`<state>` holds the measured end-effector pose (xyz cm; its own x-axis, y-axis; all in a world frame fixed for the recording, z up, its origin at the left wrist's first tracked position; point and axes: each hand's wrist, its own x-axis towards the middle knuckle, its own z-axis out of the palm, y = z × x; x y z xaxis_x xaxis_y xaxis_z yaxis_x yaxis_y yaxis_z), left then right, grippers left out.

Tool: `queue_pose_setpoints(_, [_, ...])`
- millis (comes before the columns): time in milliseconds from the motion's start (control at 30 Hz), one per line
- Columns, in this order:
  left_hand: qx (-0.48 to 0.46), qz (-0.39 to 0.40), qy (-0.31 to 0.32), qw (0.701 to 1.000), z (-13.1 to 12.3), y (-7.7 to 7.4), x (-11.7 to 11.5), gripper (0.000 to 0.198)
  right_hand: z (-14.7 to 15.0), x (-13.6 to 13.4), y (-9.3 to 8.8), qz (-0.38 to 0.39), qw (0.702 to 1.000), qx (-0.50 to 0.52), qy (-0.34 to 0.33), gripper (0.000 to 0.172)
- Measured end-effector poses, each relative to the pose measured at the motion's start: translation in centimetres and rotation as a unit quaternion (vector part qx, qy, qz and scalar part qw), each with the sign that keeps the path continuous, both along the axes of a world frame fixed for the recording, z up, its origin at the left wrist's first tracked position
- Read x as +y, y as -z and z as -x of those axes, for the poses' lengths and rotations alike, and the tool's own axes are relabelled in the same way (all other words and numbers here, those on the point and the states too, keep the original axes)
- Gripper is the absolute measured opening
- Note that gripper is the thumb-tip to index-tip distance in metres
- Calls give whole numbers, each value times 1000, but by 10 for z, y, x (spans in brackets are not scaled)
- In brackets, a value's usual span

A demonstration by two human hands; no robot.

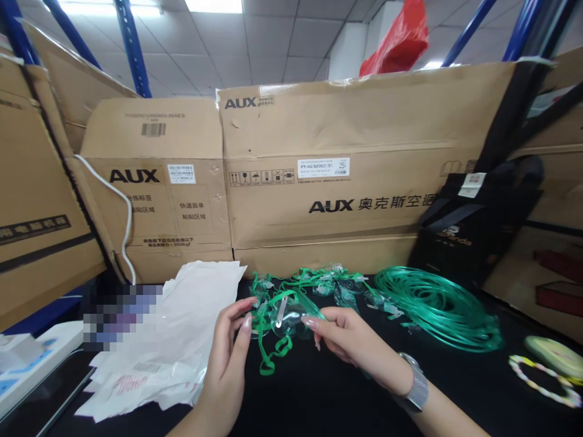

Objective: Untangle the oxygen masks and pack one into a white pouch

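Clear mask: held up just above the black table, to the left of the coil of green tubing and nearer the person than the coil.
Left hand: fingers curl in and close on the mask's left edge, on the side away from the coil.
Right hand: thumb and forefinger pinch the mask's right edge, on the coil side; a wristwatch sits on this wrist.
Green strap: hangs in a loose loop under the mask, left of the coil and well apart from it.
Nose strip: a thin pale strip across the top of the mask.
Weight: probably very light, since two fingertip pinches carry it.
Stiffness: the shell looks like soft, thin plastic that would dent under a hard squeeze; the strap looks limp and stretchy.
Surface: glossy, and likely a little slick to bare fingers.
Best hold: probably the rim at both sides, as it is held now, rather than the dome or the strap, which would let it swing and snag.
Pile of masks: tangled together just left of the coil, touching its edge.
White bags: far left of the coil, beyond the left hand.
Cardboard boxes: stand behind the coil.
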<state>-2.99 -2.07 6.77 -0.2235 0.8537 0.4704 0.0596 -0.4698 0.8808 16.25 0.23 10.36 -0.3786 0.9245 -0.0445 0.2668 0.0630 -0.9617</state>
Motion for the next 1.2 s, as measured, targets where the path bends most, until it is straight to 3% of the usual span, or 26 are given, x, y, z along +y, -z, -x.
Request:
queue_pose_setpoints(67, [103, -25, -34, 994, 7, -10, 0, 23, -4, 1, -3, -11, 1000, 3, 10, 42])
queue_pose_setpoints(133, [276, -25, -70, 958, 20, -22, 3, 22, -7, 3, -4, -18, 1000, 6, 22, 42])
queue_pose_setpoints(200, [452, 34, -110, 885, 36, -29, 8, 31, -10, 6, -3, -21, 999, 10, 33, 42])
queue_pose_setpoints(267, [571, 108, -174, 795, 54, -29, 13, 49, -13, 9, -1, -21, 999, 17, 39, 42])
queue_pose_setpoints(333, [632, 174, -232, 718, 68, -21, 15, 66, -14, 11, 0, -21, 999, 23, 43, 41])
queue_pose_setpoints(367, [642, 201, -228, 704, 73, -15, 15, 70, -14, 11, 1, -21, 999, 25, 43, 42])
queue_pose_setpoints(467, [634, 241, -169, 715, 80, 1, 11, 82, -13, 11, 1, -19, 999, 31, 37, 42])
queue_pose_setpoints(567, [620, 244, -157, 729, 79, 3, 3, 78, -12, 9, 0, -20, 999, 32, 34, 43])
queue_pose_setpoints(767, [604, 227, -159, 747, 91, -32, -14, 49, -16, 11, -2, -30, 997, 45, 52, 42])
queue_pose_setpoints(867, [620, 134, -145, 759, 120, -44, -22, 43, -21, 12, -5, -45, 996, 56, 60, 42])
queue_pose_setpoints(967, [616, 99, -109, 773, 155, -43, -27, 36, -25, 13, -7, -48, 994, 62, 70, 42])
queue_pose_setpoints(1100, [638, 155, -141, 741, 182, -32, -30, 34, -25, 14, -5, -47, 994, 62, 72, 43])
queue_pose_setpoints(1200, [650, 177, -157, 722, 166, -26, -33, 35, -22, 14, -4, -45, 995, 58, 72, 43])
